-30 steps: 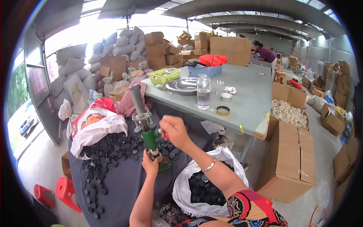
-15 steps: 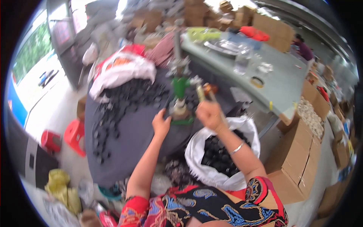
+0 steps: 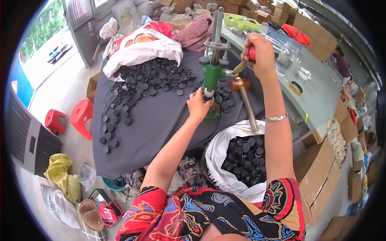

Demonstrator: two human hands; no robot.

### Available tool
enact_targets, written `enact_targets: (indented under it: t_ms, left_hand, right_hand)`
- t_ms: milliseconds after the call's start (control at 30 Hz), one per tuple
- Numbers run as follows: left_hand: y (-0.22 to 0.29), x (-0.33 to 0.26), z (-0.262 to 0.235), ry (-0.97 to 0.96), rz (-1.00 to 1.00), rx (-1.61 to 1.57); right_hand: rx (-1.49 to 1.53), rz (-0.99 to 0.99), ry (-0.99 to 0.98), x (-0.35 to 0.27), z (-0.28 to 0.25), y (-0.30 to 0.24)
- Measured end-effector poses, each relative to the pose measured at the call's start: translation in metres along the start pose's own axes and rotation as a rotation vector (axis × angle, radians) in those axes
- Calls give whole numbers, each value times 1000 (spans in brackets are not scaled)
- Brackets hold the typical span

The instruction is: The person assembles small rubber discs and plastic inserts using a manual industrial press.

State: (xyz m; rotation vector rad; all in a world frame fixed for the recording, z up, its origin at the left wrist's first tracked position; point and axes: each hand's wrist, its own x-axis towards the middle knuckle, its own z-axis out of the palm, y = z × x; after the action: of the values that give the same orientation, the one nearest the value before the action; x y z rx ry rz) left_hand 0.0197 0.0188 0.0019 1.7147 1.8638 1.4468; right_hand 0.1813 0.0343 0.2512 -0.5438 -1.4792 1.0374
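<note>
Press (image 3: 215,73) on a cloth-covered table

At far left, two red stools (image 3: 81,116) are set on a pale floor (image 3: 72,145). To their right, the table (image 3: 120,162) is draped in dark grey cloth; a green-grey table (image 3: 319,105) is placed behind it, and brown cardboard boxes (image 3: 317,176) are lined up at far right.

A slumped plastic sack (image 3: 149,54) is propped behind small, round black caps (image 3: 146,81), loosely scattered. The left hand (image 3: 198,105) is curved at the press's base, beside a dark piece under a white tip (image 3: 208,92); whether that piece is pinched cannot be told. The green metal press is stood upright, topped by a threaded rod (image 3: 218,25). A hammer (image 3: 246,102) with an amber head is laid beside it, its handle pointed toward a white woven sack (image 3: 219,160) filled with black caps. A smooth red knob (image 3: 252,53) is enclosed by the right hand (image 3: 261,53).

Since half a second ago, the right hand has been raised from beside the press's lower part; the hammer, then partly covered, is now exposed.
</note>
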Motion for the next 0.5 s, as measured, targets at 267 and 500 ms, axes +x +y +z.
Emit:
enact_targets:
  t_ms: [267, 500]
  left_hand:
    - [0, 3, 8, 80, -39, -15]
    - [1, -42, -61, 95, -16, -312]
  right_hand:
    - [69, 21, 38, 23, -3, 2]
    - [-73, 4, 103, 45, 1, 7]
